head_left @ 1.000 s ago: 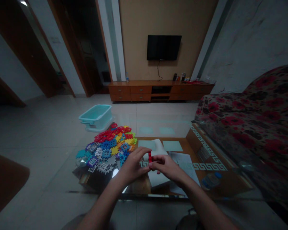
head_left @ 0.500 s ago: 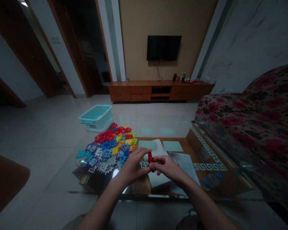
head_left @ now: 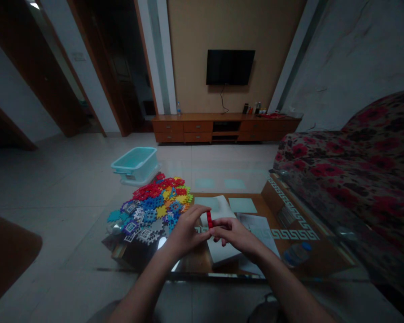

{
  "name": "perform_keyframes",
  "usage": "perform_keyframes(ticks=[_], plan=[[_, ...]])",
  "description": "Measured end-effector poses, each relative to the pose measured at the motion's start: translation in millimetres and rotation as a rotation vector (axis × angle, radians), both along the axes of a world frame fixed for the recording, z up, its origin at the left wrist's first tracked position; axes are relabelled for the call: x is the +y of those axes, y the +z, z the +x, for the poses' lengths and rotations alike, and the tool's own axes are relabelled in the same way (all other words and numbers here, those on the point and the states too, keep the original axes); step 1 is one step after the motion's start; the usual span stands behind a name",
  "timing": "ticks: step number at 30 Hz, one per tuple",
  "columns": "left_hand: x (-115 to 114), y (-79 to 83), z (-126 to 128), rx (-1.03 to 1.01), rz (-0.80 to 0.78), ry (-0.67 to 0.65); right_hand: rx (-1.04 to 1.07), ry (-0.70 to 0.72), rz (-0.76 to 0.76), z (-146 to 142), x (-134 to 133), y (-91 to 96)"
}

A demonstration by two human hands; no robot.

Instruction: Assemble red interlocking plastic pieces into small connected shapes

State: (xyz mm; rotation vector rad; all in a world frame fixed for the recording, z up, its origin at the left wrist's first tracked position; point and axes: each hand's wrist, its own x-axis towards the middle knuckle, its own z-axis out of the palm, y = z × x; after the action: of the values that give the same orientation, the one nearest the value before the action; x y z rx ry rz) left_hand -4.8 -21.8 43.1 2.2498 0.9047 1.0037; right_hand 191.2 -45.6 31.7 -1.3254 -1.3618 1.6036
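A small red toy building piece (head_left: 209,220), seen nearly edge-on, is held upright above the glass table. My left hand (head_left: 187,229) pinches it from the left, with a fingertip at its top and the thumb near its bottom. From the right, my right hand (head_left: 230,232) grips its lower part between thumb and fingers. A heap of interlocking plastic pieces (head_left: 150,215) in red, blue, yellow, white and grey lies on the table just left of my left hand.
Beyond the heap stands a turquoise plastic tub (head_left: 134,165). White paper sheets (head_left: 259,231) and a bottle with a blue cap (head_left: 296,254) show at or below the glass to the right. A floral sofa (head_left: 350,166) borders the right side.
The red piece has tilted slightly, its top leaning a little to the left. Both hands keep hold of it and have barely moved.
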Motion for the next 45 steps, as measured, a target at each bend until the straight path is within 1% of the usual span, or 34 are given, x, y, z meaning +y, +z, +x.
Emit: perform_keyframes(ticks=[3, 10, 16, 23, 32, 38, 45], plan=[[0.6, 0.3, -0.5, -0.010, 0.008, 0.031, -0.011, 0.001, 0.001, 0.4, -0.8, 0.1], [0.5, -3.1, -2.0, 0.000, 0.024, 0.012, -0.011, -0.004, 0.014, -2.9, -1.2, -4.7], [0.6, -0.9, -1.2, 0.003, 0.019, 0.023, 0.000, -0.047, 0.006, -5.3, -1.1, -1.5], [-0.7, 0.5, -1.3, -0.005, 0.025, 0.029, 0.017, -0.079, 0.038, -9.3, -3.3, 1.6], [-0.1, -3.4, -1.1, 0.005, 0.076, 0.073, 0.079, -0.142, 0.091, -15.9, -1.9, -7.9], [0.9, -5.8, -1.6, 0.010, 0.089, 0.091, 0.098, -0.169, 0.080, -17.8, -2.3, -9.1], [0.6, -4.9, -1.2, -0.004, 0.089, 0.092, 0.106, -0.225, 0.083, -21.3, -3.7, -8.5]])
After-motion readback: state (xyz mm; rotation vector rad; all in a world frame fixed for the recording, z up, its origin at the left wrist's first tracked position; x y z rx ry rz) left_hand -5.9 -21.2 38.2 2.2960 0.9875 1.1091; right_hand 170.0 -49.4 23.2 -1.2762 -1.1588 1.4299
